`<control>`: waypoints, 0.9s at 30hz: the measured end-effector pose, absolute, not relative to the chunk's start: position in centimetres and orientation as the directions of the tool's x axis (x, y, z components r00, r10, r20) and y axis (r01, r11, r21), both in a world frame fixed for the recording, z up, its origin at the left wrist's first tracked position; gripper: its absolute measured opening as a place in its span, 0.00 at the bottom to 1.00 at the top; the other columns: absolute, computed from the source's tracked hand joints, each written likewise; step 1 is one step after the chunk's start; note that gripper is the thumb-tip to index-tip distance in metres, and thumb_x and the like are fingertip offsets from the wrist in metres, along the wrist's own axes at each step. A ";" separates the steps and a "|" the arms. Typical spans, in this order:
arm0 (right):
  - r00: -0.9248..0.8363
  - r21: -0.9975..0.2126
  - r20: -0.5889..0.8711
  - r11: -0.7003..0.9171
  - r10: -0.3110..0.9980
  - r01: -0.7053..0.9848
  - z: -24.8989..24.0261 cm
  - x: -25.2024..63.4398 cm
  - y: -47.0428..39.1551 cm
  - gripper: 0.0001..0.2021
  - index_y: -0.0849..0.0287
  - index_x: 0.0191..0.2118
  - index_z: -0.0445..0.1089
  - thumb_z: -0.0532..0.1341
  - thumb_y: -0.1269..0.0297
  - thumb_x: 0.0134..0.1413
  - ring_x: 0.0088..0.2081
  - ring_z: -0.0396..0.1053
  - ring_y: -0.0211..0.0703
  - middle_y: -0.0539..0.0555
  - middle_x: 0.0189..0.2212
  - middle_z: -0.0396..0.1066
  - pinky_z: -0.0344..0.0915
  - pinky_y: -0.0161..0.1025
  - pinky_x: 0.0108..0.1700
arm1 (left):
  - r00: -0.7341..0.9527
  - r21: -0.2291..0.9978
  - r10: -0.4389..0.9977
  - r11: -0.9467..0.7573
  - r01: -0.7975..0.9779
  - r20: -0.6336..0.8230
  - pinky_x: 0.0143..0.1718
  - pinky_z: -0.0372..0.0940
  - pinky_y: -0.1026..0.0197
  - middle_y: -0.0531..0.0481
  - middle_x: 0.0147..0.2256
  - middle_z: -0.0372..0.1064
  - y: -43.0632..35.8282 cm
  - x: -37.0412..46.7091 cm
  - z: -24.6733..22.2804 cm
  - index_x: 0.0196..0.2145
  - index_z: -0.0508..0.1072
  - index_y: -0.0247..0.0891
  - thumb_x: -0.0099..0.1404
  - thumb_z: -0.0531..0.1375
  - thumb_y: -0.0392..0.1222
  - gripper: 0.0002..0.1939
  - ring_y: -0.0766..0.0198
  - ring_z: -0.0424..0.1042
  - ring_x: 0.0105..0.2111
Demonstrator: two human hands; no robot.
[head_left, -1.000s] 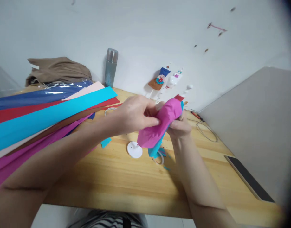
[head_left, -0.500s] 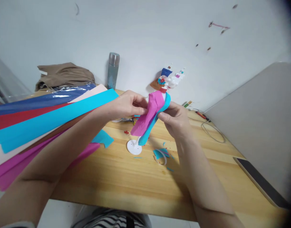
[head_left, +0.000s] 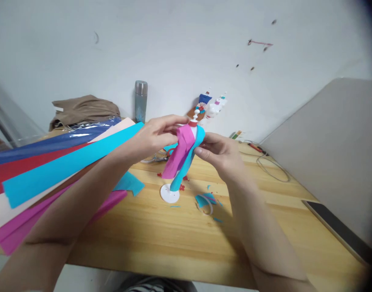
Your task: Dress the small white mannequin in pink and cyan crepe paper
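A small white mannequin stand with a red neck collar (head_left: 193, 123) and a round white base (head_left: 169, 194) stands in front of me. A strip of pink crepe paper (head_left: 180, 152) hangs over one shoulder, and a turquoise strip (head_left: 186, 164) drapes over the other. My left hand (head_left: 161, 134) is at the pink strip's side, thumb and fingers apart, index finger reaching toward the collar. With thumb and fingers, my right hand (head_left: 218, 156) pinches the turquoise strip's edge; some of its fingers are hidden behind the form.
Long crepe paper sheets (head_left: 73, 162) lie at the left, partly under my left arm. Behind are scissors (head_left: 158, 158), a flask (head_left: 141, 101), brown cloth (head_left: 85, 109) and other small mannequins (head_left: 214, 108). Turquoise scraps with a ring of tape (head_left: 208, 202) and a phone (head_left: 338, 231) lie right.
My left hand has let go of the pink strip and its fingers have spread toward the collar. The mannequin stands more upright, its neck now showing. The view has shifted slightly.
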State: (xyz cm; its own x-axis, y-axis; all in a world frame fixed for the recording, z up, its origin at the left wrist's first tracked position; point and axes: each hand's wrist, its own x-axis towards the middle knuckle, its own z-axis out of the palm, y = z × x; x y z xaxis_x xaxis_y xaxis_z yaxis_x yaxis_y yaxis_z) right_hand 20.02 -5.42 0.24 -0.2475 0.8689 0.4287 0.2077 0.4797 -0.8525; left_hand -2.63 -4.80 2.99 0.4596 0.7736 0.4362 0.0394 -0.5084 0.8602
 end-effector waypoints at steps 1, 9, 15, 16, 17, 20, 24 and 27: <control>-0.236 -0.839 0.444 0.493 0.865 0.229 0.3 19.9 -5.4 0.10 0.52 0.36 0.79 0.74 0.57 0.47 0.37 0.76 0.49 0.52 0.33 0.79 0.75 0.50 0.46 | 0.462 0.845 0.761 -0.533 0.045 0.456 0.53 0.74 0.54 0.40 0.56 0.78 -4.9 -2.5 2.9 0.56 0.77 0.34 0.61 0.62 0.40 0.25 0.52 0.78 0.52; -0.120 -0.663 0.622 0.602 0.774 0.446 1.0 19.2 -7.0 0.08 0.53 0.30 0.72 0.68 0.57 0.51 0.28 0.71 0.45 0.50 0.26 0.74 0.70 0.45 0.35 | 0.396 0.792 0.755 -0.601 0.102 0.522 0.44 0.75 0.59 0.44 0.44 0.80 -4.7 -1.2 2.1 0.53 0.78 0.31 0.59 0.66 0.49 0.28 0.58 0.78 0.43; -0.273 -0.348 0.671 0.618 0.690 0.705 1.1 18.0 -9.9 0.19 0.53 0.23 0.63 0.68 0.50 0.55 0.21 0.62 0.40 0.48 0.17 0.65 0.58 0.41 0.28 | 0.372 0.798 0.768 -0.593 0.107 0.521 0.42 0.74 0.61 0.44 0.43 0.80 -4.9 -1.2 2.2 0.52 0.78 0.30 0.59 0.66 0.46 0.26 0.60 0.78 0.41; -0.277 -0.311 0.673 0.602 0.686 0.736 1.0 17.7 -10.1 0.17 0.54 0.23 0.63 0.67 0.53 0.54 0.21 0.62 0.39 0.48 0.18 0.66 0.57 0.41 0.28 | 0.368 0.801 0.772 -0.589 0.108 0.519 0.42 0.74 0.61 0.44 0.43 0.80 -4.9 -1.1 2.2 0.53 0.78 0.30 0.59 0.66 0.46 0.26 0.60 0.78 0.41; -0.279 -0.278 0.677 0.587 0.681 0.760 0.8 17.5 -10.2 0.14 0.54 0.23 0.64 0.66 0.57 0.54 0.21 0.63 0.40 0.48 0.18 0.66 0.58 0.41 0.28 | 0.366 0.801 0.774 -0.588 0.111 0.517 0.42 0.74 0.61 0.45 0.43 0.80 -4.9 -1.1 2.2 0.53 0.78 0.31 0.59 0.65 0.45 0.26 0.61 0.78 0.41; -0.280 -0.231 0.688 0.568 0.670 0.790 0.7 17.4 -10.1 0.10 0.54 0.22 0.62 0.61 0.66 0.52 0.20 0.63 0.39 0.48 0.17 0.66 0.58 0.40 0.28 | 0.368 0.793 0.768 -0.598 0.115 0.525 0.40 0.73 0.63 0.47 0.38 0.78 -5.0 -1.0 2.2 0.51 0.79 0.31 0.59 0.64 0.43 0.23 0.63 0.76 0.38; -0.286 -0.246 0.683 0.580 0.672 0.777 1.3 17.9 -10.3 0.09 0.54 0.22 0.59 0.58 0.70 0.48 0.20 0.63 0.39 0.48 0.17 0.66 0.57 0.38 0.26 | 0.362 0.785 0.758 -0.611 0.101 0.542 0.38 0.71 0.64 0.50 0.34 0.75 -4.9 -1.0 2.3 0.47 0.79 0.32 0.57 0.63 0.41 0.20 0.65 0.73 0.34; -0.299 -0.252 0.689 0.605 0.660 0.755 1.9 18.2 -10.5 0.07 0.54 0.23 0.60 0.58 0.69 0.49 0.20 0.64 0.39 0.48 0.18 0.68 0.57 0.38 0.25 | 0.345 0.786 0.765 -0.608 0.109 0.544 0.37 0.69 0.64 0.52 0.32 0.72 -4.9 -1.0 2.4 0.44 0.79 0.33 0.56 0.61 0.39 0.19 0.66 0.71 0.33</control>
